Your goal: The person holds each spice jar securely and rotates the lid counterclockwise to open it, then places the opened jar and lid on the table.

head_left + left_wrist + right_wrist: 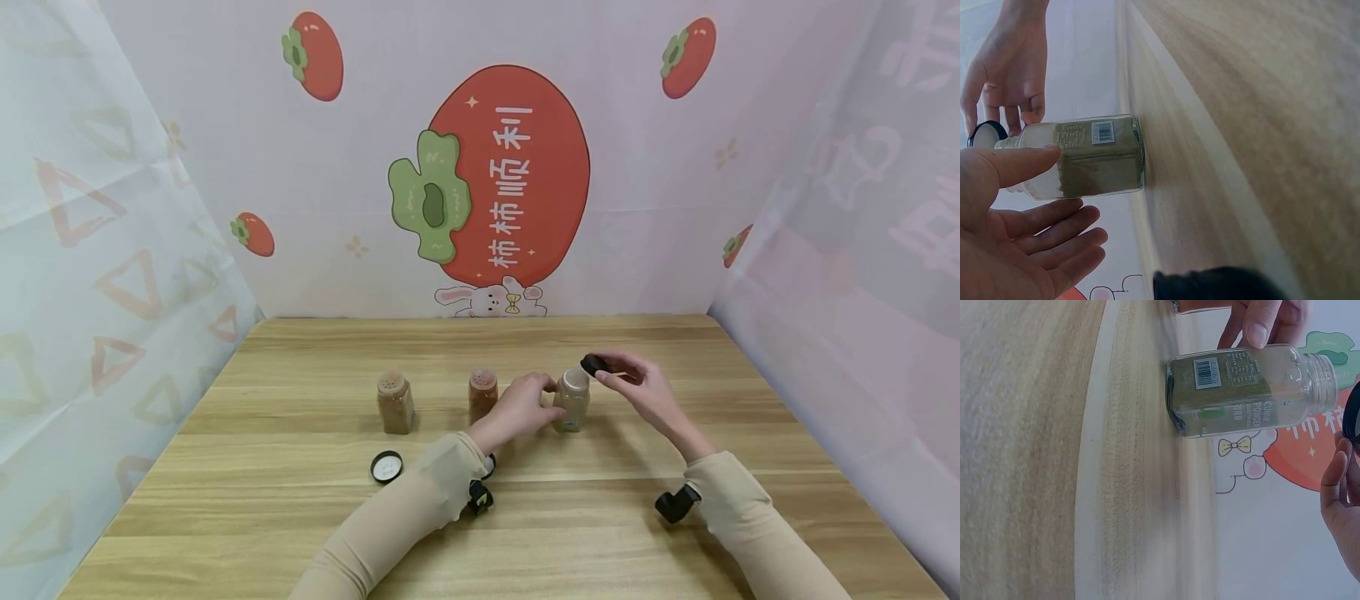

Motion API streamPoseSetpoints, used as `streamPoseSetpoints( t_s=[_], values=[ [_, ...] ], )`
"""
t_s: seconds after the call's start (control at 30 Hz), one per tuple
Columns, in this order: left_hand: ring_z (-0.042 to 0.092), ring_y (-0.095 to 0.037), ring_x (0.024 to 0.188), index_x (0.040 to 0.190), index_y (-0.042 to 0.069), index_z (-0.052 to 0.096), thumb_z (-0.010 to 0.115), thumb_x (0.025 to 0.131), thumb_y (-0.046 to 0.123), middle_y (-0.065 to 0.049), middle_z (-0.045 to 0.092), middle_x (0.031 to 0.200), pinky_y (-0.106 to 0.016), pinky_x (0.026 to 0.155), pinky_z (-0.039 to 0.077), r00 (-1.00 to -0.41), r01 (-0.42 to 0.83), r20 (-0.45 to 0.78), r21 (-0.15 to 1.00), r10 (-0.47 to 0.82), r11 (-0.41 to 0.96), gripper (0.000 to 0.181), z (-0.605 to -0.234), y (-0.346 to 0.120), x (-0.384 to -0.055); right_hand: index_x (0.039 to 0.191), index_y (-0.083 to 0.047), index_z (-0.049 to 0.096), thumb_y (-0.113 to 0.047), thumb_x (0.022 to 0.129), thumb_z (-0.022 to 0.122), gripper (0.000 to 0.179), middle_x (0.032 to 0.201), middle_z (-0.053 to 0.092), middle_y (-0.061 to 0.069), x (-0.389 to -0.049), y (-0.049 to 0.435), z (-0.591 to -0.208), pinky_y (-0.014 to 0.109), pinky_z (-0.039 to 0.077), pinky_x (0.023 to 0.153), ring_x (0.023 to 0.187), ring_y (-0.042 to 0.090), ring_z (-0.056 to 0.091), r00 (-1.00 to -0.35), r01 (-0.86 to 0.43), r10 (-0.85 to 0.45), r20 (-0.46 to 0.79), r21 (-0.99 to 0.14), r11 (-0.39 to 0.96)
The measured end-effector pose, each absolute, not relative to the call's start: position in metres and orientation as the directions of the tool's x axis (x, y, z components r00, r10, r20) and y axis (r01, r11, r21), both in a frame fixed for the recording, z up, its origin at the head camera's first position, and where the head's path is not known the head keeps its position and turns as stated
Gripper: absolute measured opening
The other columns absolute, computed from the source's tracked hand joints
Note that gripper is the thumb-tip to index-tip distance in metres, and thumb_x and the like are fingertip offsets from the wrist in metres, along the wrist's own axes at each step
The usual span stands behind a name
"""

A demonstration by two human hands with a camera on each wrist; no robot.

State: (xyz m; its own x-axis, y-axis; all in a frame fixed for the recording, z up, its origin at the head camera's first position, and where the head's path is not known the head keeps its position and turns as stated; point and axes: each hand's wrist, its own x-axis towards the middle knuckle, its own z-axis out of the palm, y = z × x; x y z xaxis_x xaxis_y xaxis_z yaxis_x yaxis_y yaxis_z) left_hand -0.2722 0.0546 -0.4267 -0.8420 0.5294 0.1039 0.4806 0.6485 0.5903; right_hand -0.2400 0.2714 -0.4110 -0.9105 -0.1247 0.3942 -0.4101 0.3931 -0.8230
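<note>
A clear glass jar of cumin powder [1222, 394] stands upright on the table, its threaded neck uncovered. My left hand [525, 404] is at the jar's left side. In the left wrist view its fingers [1079, 234] lie fairly straight beside the jar, and the thumb [1029, 165] overlaps it; how firmly they touch is unclear. Just right of and above the jar's mouth, my right hand [637, 383] pinches a black screw lid [595, 365] between thumb and fingers. The lid's pale inner face shows in the left wrist view, tilted and apart from the neck.
Two more spice jars with perforated tops stand to the left, one tan [395, 404] and one reddish-brown [482, 396]. An upturned black lid [386, 467] lies before the tan jar. Another lid [490, 466] is partly hidden by my left sleeve. Printed cloth encloses the wooden table [585, 533].
</note>
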Motion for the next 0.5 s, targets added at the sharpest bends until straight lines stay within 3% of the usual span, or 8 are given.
streamPoseSetpoints(
  t_s=[0.5],
  values=[
    [0.059,-0.022,0.112,0.119,0.007,0.061,0.072,0.084,0.026,-0.008,0.062,0.123,-0.033,0.095,0.05,-0.848,0.463,0.09,0.604,0.523,0.648,0.042,-0.4262,0.0541,-0.2713,0.117,0.002,0.06,-0.013,0.089,0.065,0.032,0.104,0.064,0.004,-0.2362,0.272,-0.4112,0.014,0.052,0.077,0.091,0.0,0.06,-0.923,-0.38,-0.097,0.372,-0.844,0.378]
  ],
)
